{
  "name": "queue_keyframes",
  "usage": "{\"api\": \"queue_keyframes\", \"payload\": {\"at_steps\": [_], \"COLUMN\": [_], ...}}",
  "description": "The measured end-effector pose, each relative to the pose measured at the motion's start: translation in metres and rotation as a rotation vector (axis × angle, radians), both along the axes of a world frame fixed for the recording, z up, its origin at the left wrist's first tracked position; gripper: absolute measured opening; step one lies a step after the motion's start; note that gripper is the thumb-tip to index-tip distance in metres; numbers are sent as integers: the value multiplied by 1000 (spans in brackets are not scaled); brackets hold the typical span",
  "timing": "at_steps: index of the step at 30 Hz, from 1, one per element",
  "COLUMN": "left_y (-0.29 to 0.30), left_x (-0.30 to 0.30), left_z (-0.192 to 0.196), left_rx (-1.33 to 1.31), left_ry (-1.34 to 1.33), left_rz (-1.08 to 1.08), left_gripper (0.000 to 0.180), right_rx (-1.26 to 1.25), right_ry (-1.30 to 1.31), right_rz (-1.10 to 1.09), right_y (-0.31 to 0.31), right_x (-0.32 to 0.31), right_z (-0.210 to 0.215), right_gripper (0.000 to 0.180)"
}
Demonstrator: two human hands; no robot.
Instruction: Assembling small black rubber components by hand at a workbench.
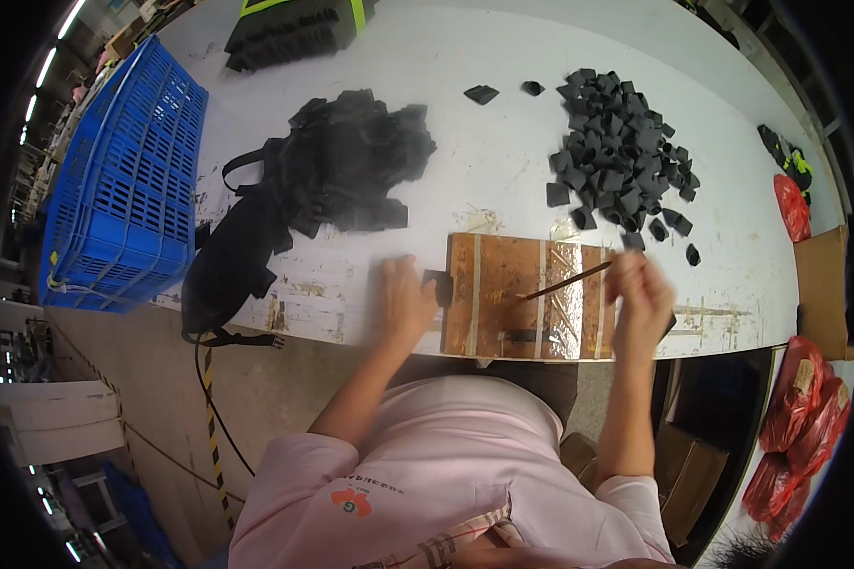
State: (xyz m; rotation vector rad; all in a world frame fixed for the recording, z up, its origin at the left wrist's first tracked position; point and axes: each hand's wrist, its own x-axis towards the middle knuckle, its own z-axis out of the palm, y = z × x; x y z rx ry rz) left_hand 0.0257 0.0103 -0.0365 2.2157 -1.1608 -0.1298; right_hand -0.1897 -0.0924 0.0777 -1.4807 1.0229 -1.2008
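My left hand (408,299) is at the left edge of a brown board (484,261), its fingers closed on a small black strap piece (437,287). My right hand (640,299), a little blurred, grips a thin dark stick (569,282) that slants down to the left over the board. The stick's tip is near the board's middle; whether it touches the surface I cannot tell. Tape strips cross the board, and a glossy clear patch (565,327) covers part of it. Beyond the board to the right lies a heap of small folded black pieces (617,142).
To the left is a loose pile of black straps (351,161), with a black bag-like item (232,256) beside it at the table edge. A blue plastic crate (133,171) stands far left. Bundled black pieces (294,33) lie at the back. Red plastic bags (792,408) are at the right.
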Motion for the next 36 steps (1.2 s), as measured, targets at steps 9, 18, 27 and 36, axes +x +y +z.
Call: {"api": "queue_keyframes", "payload": {"at_steps": [9,18,27,36], "left_y": [-6,8,6,7], "left_x": [0,-43,-43,-55], "left_z": [24,73,83,81], "left_rx": [-225,-346,-76,-192], "left_ry": [438,1298,1776,994], "left_rz": [-478,-153,-221,-469], "left_gripper": [7,9,5,4], "right_rx": [293,-230,-685,-262], "right_ry": [154,95,259,370], "right_rz": [286,126,112,291], "right_y": [64,56,62,64], "right_x": [58,32,22,21], "right_z": [-52,-50,-42,-29], "right_gripper": [17,10,33,24]}}
